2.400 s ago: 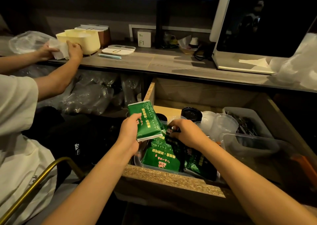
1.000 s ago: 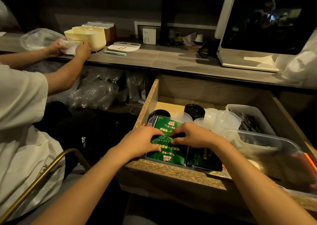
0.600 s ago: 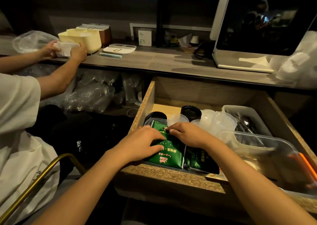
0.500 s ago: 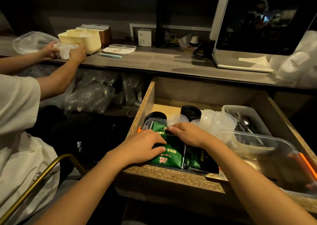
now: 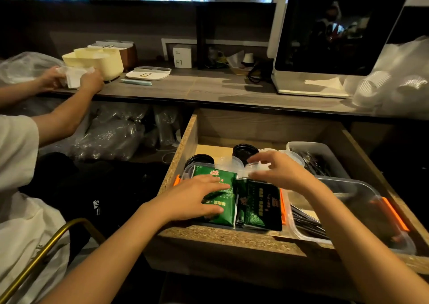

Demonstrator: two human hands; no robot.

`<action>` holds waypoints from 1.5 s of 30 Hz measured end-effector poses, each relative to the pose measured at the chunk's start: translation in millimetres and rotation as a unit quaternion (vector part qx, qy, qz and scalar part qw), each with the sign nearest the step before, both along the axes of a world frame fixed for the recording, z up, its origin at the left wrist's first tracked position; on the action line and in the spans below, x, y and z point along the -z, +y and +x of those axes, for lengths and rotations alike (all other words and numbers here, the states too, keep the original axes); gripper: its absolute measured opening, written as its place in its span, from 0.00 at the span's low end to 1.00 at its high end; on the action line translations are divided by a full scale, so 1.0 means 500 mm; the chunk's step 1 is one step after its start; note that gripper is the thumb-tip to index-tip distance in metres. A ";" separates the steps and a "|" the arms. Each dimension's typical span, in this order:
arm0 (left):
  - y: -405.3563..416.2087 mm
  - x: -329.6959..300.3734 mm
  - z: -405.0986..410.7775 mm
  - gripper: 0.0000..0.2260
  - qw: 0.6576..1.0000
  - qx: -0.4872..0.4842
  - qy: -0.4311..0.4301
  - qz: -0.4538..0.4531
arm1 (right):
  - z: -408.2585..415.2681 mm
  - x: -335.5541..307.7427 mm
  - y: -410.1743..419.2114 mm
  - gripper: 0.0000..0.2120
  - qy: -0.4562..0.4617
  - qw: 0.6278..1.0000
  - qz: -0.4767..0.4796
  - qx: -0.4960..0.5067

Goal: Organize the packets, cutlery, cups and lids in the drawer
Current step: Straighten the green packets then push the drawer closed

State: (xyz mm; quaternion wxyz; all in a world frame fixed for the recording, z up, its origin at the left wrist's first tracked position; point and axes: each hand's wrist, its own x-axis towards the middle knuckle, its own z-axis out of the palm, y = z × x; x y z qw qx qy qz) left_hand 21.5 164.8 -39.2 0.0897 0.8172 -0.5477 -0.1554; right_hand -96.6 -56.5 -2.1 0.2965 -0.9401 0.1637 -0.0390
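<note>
Nearest the camera, the raw chipboard front edge of the open wooden drawer [image 5: 222, 236] runs across the view, and the task's things sit just behind it. The left hand [image 5: 197, 197] lies flat, fingers spread and fairly straight, on the bright green printed packets [image 5: 222, 208] that stand in a clear plastic tub with orange clips [image 5: 283, 207] at the drawer's near left. It looks like a press to seat the stack and keep it from springing up. Just right of them, in the same tub, the dark green printed packets [image 5: 257, 204] stand on edge, packed side by side, apparently sorted by colour.

The right hand [image 5: 281, 171] hovers above the far end of the tub with fingers loosely spread and gripping nothing. It reads as reaching toward the small clear plastic cups [image 5: 228, 163] just beyond, though whether it touches them cannot be told.

To the right, a larger clear lidded container with orange latches [image 5: 362, 201] holds dark wrapped sticks, probably cutlery. Farther back, two round black lids [image 5: 243, 151] lie on the drawer floor, and a grey plastic bin of dark cutlery [image 5: 313, 157] sits at the far right.

Beyond, on the grey wood-grain surface [image 5: 209, 88], another person's hands hold something white beside a cream plastic caddy [image 5: 97, 61].
</note>
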 end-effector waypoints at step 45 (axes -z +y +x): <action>-0.069 0.016 0.052 0.19 0.905 -0.306 0.173 -0.241 | 0.070 0.104 0.057 0.06 -0.120 0.983 0.103 0.098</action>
